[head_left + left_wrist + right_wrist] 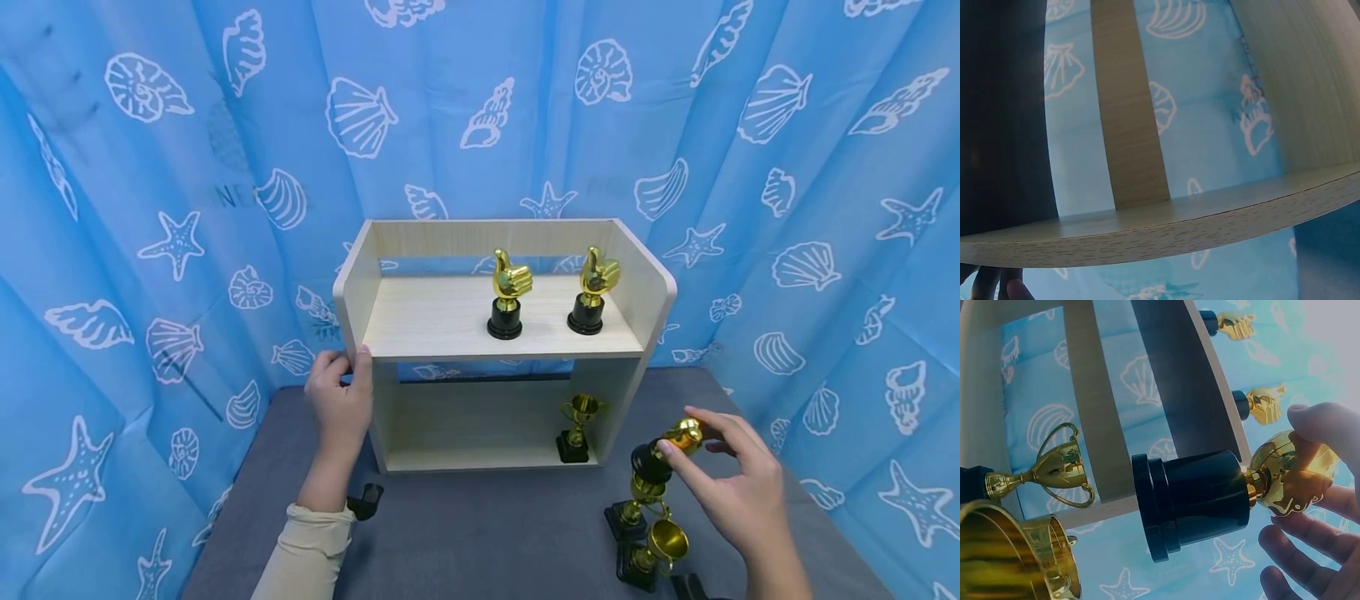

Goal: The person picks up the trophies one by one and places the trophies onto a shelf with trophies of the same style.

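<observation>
A two-tier pale wooden shelf (495, 357) stands upright on the table. My left hand (341, 392) holds its left side panel by the front edge; in the left wrist view the fingers (1004, 281) lie along the outer side. My right hand (738, 479) pinches the gold top of a thumbs-up trophy (1191, 497), tilted, with its round black base pointing toward the shelf. Fingers partly cover the gold part. Right below it are two gold trophy cups (666, 540) (628, 518) on black bases, the farther one partly hidden by the held trophy.
Two thumbs-up trophies (507, 296) (592, 292) stand on the upper tier, one mid-right and one near the right panel. A gold cup (576, 425) stands at the lower tier's right end. Behind hangs a blue seashell curtain (465, 179); grey cloth (480, 533) covers the table.
</observation>
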`<state>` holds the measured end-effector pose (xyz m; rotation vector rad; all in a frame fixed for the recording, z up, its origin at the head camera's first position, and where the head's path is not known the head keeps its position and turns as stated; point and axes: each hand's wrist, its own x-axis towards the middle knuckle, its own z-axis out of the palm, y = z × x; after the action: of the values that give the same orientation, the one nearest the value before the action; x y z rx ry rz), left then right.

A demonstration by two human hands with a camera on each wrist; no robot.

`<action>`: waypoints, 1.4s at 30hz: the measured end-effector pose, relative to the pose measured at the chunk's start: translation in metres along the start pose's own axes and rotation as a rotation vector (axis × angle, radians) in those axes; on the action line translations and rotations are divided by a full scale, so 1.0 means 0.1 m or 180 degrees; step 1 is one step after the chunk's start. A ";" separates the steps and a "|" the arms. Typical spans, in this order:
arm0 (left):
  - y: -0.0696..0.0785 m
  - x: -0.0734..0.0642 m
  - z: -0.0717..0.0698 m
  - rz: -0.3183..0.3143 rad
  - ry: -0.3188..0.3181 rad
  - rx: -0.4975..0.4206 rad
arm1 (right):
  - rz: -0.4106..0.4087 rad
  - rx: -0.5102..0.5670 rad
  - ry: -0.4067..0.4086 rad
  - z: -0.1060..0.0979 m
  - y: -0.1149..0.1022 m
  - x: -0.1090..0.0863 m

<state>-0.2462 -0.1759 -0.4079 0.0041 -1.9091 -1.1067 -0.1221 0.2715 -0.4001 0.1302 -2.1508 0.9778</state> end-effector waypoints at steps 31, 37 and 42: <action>-0.01 -0.01 -0.01 -0.0022 -0.0010 0.0056 | 0.0078 0.0052 -0.0102 0.13 -0.11 -0.05; 0.00 -0.01 0.00 0.0002 0.0010 0.0039 | 0.0039 0.0155 -0.0109 0.16 -0.13 -0.07; 0.00 -0.01 0.00 -0.0020 0.0009 0.0013 | 0.0030 0.0163 -0.0113 0.18 -0.15 -0.08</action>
<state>-0.2452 -0.1756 -0.4084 0.0139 -1.9100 -1.1064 -0.1217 0.2469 -0.4045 0.1634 -2.1612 1.0435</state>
